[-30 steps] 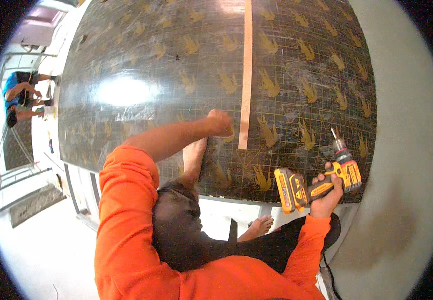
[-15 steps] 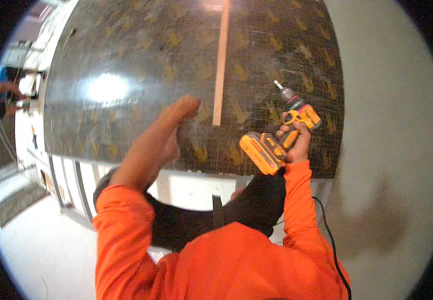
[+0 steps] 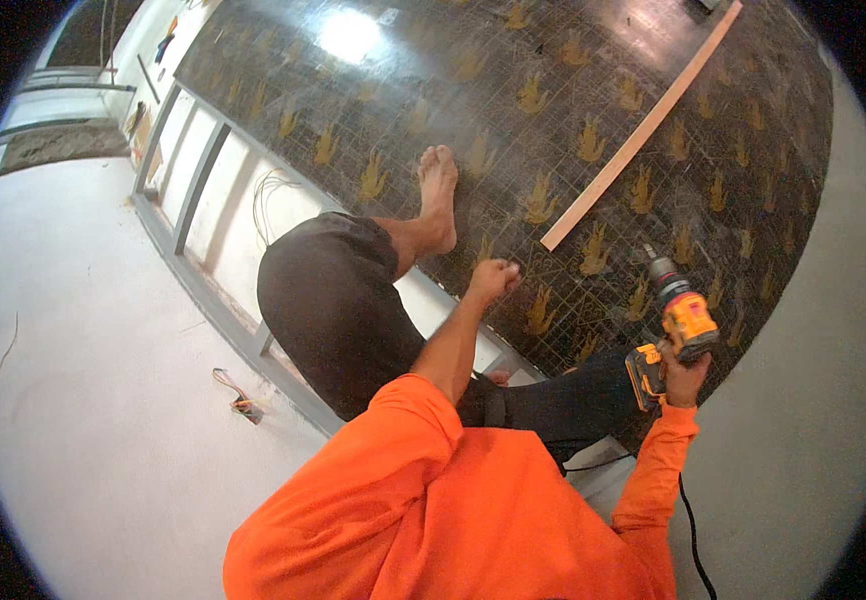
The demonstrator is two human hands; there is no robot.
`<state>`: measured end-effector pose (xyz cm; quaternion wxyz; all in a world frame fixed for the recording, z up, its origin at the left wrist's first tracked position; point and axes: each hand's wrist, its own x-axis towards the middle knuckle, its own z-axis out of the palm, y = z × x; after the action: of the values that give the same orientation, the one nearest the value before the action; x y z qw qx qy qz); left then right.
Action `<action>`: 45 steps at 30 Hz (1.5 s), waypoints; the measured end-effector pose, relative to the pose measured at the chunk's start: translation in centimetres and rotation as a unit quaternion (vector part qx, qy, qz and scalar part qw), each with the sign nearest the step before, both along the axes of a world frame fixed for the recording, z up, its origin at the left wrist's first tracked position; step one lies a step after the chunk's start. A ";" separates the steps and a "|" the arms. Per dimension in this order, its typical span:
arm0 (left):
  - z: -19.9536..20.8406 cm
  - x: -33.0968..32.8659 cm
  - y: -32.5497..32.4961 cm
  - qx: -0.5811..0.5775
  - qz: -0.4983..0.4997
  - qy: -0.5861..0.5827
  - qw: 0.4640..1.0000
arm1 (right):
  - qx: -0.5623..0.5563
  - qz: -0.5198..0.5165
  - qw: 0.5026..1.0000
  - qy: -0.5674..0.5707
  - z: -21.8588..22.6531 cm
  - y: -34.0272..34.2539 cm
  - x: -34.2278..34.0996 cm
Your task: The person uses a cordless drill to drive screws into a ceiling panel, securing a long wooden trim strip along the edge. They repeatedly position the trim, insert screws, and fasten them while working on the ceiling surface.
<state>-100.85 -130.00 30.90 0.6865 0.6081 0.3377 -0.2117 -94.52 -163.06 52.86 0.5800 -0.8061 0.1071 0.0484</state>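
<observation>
In my right hand point(image 3: 685, 382) is a yellow and black cordless drill point(image 3: 690, 322), gripped by its handle, its bit pointing up and away over the dark sheet. My left hand point(image 3: 496, 280) is closed, fingers curled, over the near edge of that sheet; whatever may be inside is hidden. A narrow wooden strip point(image 3: 643, 130) lies slantwise on the large dark board point(image 3: 343, 185), which has yellowish smudges. The strip's near end lies beyond and to the right of my left hand, apart from both hands.
My bare left foot point(image 3: 438, 200) rests on the board near its edge. Grey metal framing point(image 3: 201, 185) runs along the left, with thin looped wire beside it. A small device with coloured wires point(image 3: 241, 402) lies on the pale floor point(image 3: 103, 400). A black cable point(image 3: 695, 540) hangs by my right sleeve.
My view has turned, so the strip now slants. The drill has come nearer and further right. My left foot now shows on the board. The person at the far left is out of sight.
</observation>
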 end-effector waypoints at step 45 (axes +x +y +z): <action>-9.2 19.1 26.6 0.636 -0.168 0.131 0.741 | -0.208 0.322 0.912 0.144 -8.9 -6.5 -3.0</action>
<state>-81.78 -103.39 21.70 0.0421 0.9165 0.3733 -0.1372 -97.48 -169.55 43.99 0.3304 -0.8834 -0.0684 0.3252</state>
